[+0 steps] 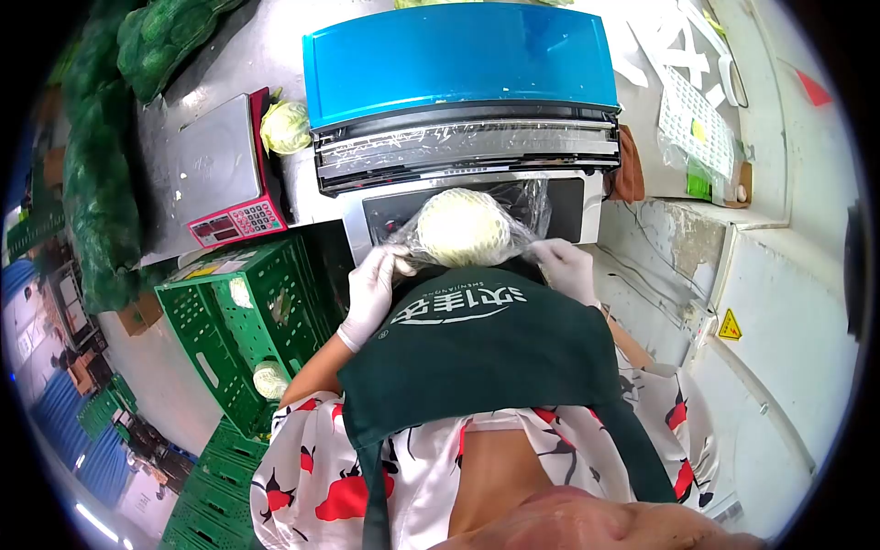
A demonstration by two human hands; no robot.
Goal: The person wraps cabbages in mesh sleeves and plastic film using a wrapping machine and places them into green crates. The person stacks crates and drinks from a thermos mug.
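Cabbage Wrapping Under Way

At left, the gloved left hand [371, 286] pinches clear film [535, 211]. Centre, the pale cabbage [462, 225] sits within it, before the blue-lidded machine [458, 64]. Right, the gloved right hand [566, 268] pinches the film's opposite side. Step, as judged: wrapping; the next move calls for tucking film underneath.

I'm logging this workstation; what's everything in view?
Cabbage: one, pale green, between hands
Film: count unclear, transparent, around it
Machine: one, blue and silver, ahead
Scale: one, red and grey, left
Loose cabbage: one, pale green, beside scale
Crates: several, green, lower left
Net sacks: several, green, far left
Cloth: one, brown, machine's right
Warning sign: one, yellow, right
Apron: one, dark green, worn
Left hand: one, white-gloved, on film
Right hand: one, white-gloved, on film
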